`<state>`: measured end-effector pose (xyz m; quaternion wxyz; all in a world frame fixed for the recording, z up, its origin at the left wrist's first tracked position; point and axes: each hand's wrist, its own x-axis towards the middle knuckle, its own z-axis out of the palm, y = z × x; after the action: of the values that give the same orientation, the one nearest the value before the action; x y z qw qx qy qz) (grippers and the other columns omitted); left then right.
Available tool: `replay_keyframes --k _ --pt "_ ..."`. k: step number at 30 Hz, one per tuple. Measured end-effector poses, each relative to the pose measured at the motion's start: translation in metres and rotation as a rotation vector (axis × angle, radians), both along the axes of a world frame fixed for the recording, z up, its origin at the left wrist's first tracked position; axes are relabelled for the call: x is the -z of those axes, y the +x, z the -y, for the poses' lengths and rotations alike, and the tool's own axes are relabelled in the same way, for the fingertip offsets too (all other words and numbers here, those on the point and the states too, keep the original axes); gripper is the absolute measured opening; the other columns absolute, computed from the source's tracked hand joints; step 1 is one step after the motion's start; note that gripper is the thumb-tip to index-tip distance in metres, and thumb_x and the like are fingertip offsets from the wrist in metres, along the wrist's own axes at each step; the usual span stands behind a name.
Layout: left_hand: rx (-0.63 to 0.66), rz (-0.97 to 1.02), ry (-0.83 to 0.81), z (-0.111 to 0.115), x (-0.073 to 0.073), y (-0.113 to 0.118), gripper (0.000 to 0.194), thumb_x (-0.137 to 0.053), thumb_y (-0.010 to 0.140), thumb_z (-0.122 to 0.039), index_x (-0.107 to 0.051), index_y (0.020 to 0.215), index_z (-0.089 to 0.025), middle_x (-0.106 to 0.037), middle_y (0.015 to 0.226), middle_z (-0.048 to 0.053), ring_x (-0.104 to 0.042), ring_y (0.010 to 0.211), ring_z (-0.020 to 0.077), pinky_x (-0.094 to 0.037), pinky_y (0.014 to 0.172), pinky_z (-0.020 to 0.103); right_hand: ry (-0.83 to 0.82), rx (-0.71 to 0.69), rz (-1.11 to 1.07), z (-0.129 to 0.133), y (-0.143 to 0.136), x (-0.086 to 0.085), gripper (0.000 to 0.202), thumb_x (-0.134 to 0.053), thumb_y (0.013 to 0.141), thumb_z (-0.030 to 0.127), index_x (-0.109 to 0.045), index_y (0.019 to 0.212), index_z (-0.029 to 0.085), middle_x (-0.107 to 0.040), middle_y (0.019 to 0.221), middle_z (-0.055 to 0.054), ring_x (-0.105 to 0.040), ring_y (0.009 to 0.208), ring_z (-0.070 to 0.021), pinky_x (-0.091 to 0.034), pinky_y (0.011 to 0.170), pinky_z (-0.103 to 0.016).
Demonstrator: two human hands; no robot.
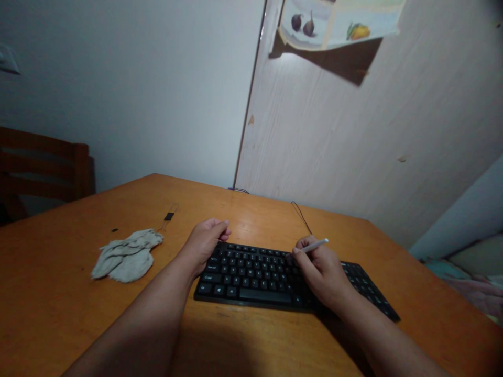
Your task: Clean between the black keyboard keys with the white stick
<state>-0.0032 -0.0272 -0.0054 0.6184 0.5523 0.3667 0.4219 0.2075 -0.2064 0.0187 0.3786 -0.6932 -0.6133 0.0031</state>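
A black keyboard (259, 280) lies on the wooden table in front of me. My right hand (320, 269) is over its right-middle part, pinching a slim white pen-like stick (317, 245). The stick's lower end points down at the keys, and its tip is too dark to make out. At the keyboard's upper left corner rests my left hand (206, 243), its fingers curled closed with the thumb on top. I see nothing between those fingers. Left of that hand lies a crumpled grey cloth (128, 256).
Behind the cloth are a small black clip-like piece (168, 216) with thin wire loops and a tiny dark bit (114, 230). A black cable (302, 217) runs from the keyboard to the table's back edge. A wooden chair (43, 165) stands at left; wall and panel rise behind.
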Motion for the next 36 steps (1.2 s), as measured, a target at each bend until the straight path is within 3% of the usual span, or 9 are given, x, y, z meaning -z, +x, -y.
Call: replay_keyframes --k 30,36 --pt "0.001 -0.007 0.017 -0.0036 0.0051 0.0014 0.030 -0.067 0.073 -0.045 -0.057 0.071 -0.017 -0.061 0.065 0.002 -0.052 0.055 0.0125 -0.037 0.055 0.025 -0.003 -0.033 -0.031 0.0004 0.0024 0.0011 0.020 -0.049 0.093 0.032 -0.055 0.077 0.020 -0.059 0.069 0.000 -0.055 0.064 -0.0160 -0.039 0.059 -0.029" --pt "-0.005 0.006 0.025 -0.0063 0.0088 0.0026 0.029 -0.067 0.073 -0.044 -0.056 0.071 -0.017 -0.063 0.067 0.003 -0.053 0.058 0.0130 -0.038 0.056 0.025 0.087 -0.041 -0.065 -0.0005 -0.0016 0.0033 0.020 -0.050 0.094 0.033 -0.055 0.080 0.020 -0.059 0.071 -0.001 -0.055 0.067 -0.0159 -0.040 0.062 -0.029"
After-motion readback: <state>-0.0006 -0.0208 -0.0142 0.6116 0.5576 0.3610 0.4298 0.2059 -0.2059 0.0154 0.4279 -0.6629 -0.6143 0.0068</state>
